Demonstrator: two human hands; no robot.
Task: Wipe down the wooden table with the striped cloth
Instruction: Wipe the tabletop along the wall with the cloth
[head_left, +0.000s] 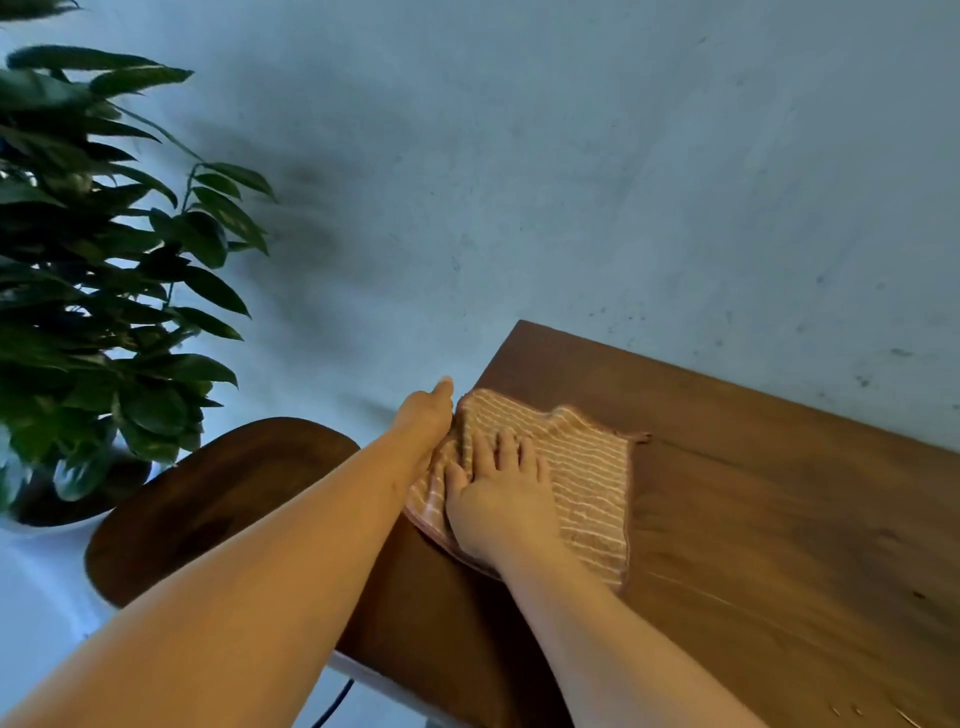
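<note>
The striped cloth, salmon pink with thin white lines, lies spread near the left end of the wooden table. My right hand presses flat on the cloth's left part, fingers spread. My left hand is at the cloth's left edge by the table's end, its fingers bunching the fabric there, thumb pointing away. A small loop sticks out at the cloth's far right corner.
A dark wooden chair seat stands just left of the table's end. A leafy potted plant fills the left side. A grey wall runs behind the table. A dark cable hangs under the table's near edge.
</note>
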